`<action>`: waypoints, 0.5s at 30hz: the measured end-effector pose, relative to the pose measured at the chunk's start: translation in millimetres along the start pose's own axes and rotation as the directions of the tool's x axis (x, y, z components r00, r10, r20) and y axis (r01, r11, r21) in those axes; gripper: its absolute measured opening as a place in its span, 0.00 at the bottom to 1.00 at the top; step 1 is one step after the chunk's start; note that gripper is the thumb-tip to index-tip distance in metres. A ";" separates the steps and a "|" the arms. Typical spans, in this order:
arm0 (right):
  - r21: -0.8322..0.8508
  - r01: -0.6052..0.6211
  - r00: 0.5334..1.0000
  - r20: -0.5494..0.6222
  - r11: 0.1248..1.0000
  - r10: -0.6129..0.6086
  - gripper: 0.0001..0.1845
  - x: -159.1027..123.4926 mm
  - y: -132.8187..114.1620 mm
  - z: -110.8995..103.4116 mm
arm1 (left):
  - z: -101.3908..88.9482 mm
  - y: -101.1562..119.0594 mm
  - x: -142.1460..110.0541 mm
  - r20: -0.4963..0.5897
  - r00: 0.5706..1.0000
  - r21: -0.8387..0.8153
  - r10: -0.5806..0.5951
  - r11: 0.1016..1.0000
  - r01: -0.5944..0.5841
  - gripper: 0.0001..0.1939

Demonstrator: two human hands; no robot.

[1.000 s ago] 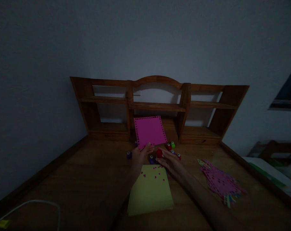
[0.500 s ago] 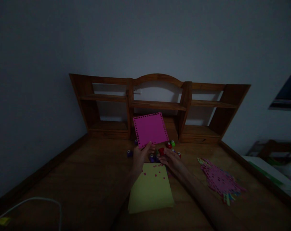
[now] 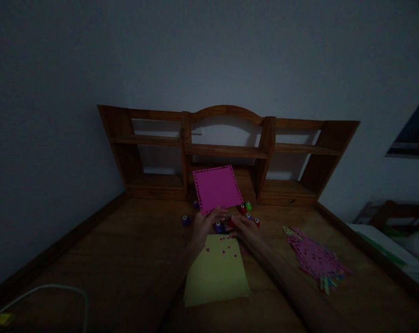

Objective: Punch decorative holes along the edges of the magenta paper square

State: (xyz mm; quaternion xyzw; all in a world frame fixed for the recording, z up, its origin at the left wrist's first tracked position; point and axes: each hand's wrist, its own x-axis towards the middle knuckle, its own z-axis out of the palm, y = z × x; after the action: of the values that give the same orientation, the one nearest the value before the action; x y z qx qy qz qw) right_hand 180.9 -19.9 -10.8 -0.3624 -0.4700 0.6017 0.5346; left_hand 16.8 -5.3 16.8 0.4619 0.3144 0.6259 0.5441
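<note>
My left hand (image 3: 205,225) pinches the lower edge of a pink sheet of paper (image 3: 217,188), held up tilted. Small punched holes run along its top and both sides, and a few show at the bottom edge. In my right hand (image 3: 248,229) is a small red craft punch (image 3: 231,222), close to the left fingertips and below the sheet. Whether the punch touches the paper I cannot tell. Under my hands lies a stack of yellow paper (image 3: 216,275), dotted with small pink cut-outs (image 3: 224,252).
Several more punches stand around my hands, among them a purple punch (image 3: 186,221) and a green punch (image 3: 249,206). Punched pink strips (image 3: 315,254) are piled at the right. A wooden shelf (image 3: 226,151) backs the desk; a white cable (image 3: 62,286) lies front left.
My right hand and the red punch have shifted slightly left and down, closer to my left hand. The pink sheet has dipped slightly at its top edge.
</note>
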 end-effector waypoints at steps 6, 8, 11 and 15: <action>-0.105 0.064 0.998 0.012 0.992 -0.063 0.16 -0.6 2.5 -1.6 | -0.9 -2.5 -1.1 0.016 0.998 0.017 -0.053 0.998 0.053 0.17; -0.130 0.062 0.998 -0.002 0.990 -0.063 0.17 0.9 5.5 -3.4 | -1.2 -3.4 -0.9 -0.008 0.999 0.040 -0.043 0.998 0.043 0.17; -0.120 0.064 0.998 0.004 0.991 -0.064 0.20 1.7 8.0 -4.1 | -0.1 -2.9 -1.4 -0.026 1.000 0.090 -0.014 0.996 0.017 0.16; -0.073 0.076 0.996 0.048 0.994 -0.072 0.22 -1.3 6.4 -0.7 | 3.1 0.8 -3.4 -0.023 1.000 0.125 0.014 0.992 -0.011 0.15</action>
State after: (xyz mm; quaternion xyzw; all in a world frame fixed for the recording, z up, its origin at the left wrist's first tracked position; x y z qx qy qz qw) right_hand 179.8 -21.0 -17.3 -0.3509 -0.5172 0.5714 0.5319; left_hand 19.3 -9.1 17.9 0.4896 0.3566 0.6139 0.5062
